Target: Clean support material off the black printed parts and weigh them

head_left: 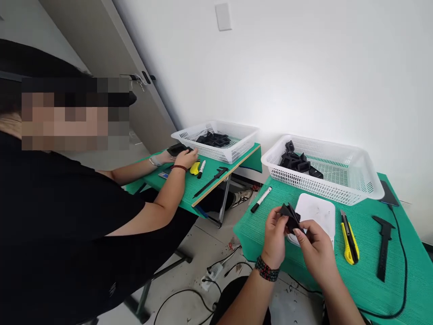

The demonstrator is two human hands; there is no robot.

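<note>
Both of my hands meet over the front of a green-covered table. Between them is a black plastic part [291,217] with thin, angled walls; its exact kind I cannot make out. My left hand [275,232] grips its left side, with a beaded bracelet on the wrist. On its right side, the thumb and fingers of my right hand [316,246] are closed. Just behind and beneath the part lies a white flat-topped scale [320,212], partly covered by my hands. To the right are a yellow box cutter [349,239] and a black caliper [384,246].
A white basket [355,192] with black parts [296,160] stands at the back. Left lies a marker [261,200]; a cable [404,271] runs along the right. A co-worker [67,225] handles a black part at the neighbouring table [182,192]. Cords and a power strip [212,276] lie below.
</note>
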